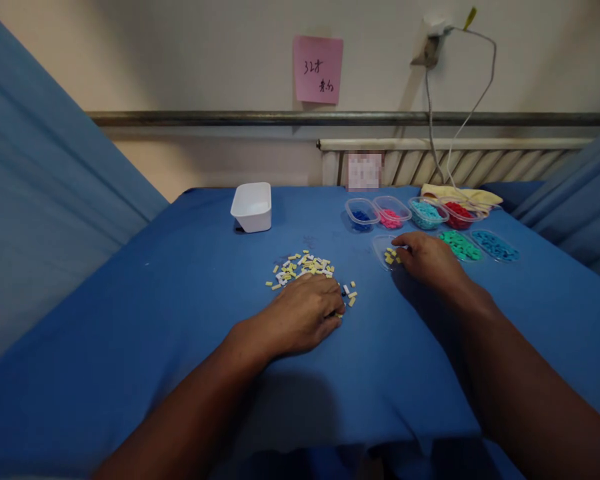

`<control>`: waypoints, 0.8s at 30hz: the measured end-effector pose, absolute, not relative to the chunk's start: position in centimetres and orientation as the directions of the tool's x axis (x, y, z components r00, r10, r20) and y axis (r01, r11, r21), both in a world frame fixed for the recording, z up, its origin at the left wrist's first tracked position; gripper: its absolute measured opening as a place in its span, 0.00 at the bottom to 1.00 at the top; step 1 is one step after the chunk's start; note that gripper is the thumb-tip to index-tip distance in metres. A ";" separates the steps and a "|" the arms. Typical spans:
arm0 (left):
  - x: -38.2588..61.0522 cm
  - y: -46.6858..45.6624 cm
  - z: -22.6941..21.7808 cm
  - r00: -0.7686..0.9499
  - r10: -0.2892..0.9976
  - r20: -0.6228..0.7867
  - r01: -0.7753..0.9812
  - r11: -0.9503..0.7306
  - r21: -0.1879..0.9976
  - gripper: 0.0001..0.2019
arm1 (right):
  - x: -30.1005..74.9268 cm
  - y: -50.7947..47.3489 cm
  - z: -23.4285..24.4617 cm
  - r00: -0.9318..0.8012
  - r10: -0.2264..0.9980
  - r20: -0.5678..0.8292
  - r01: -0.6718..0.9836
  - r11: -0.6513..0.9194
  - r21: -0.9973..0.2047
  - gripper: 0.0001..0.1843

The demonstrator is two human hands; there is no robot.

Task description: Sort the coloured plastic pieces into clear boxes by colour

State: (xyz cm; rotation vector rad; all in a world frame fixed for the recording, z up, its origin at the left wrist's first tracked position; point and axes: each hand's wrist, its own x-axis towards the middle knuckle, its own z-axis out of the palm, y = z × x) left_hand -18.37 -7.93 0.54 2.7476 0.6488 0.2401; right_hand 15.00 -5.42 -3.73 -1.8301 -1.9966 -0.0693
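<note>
A loose pile of small yellow and white pieces lies on the blue-covered table. My left hand rests on the near side of this pile, its fingers curled down among the pieces; whatever is between the fingertips is hidden. Just right of it lie a few stray pieces. My right hand is at the right side of a shallow clear tray, thumb and fingers drawn together above its edge. Several yellow pieces are in the tray. What the right fingertips hold, if anything, cannot be made out.
A white tub stands at the back left. Clear tubs of dark blue, pink, light blue and red pieces line the back right. Green and teal pieces sit nearer. A yellow cloth lies behind.
</note>
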 end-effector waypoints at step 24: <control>-18.4 -5.9 -1.7 0.591 0.561 0.580 0.343 -0.825 0.448 0.03 | 2.9 -8.8 -3.0 -0.213 0.971 -0.104 -0.308 -0.168 -0.937 0.22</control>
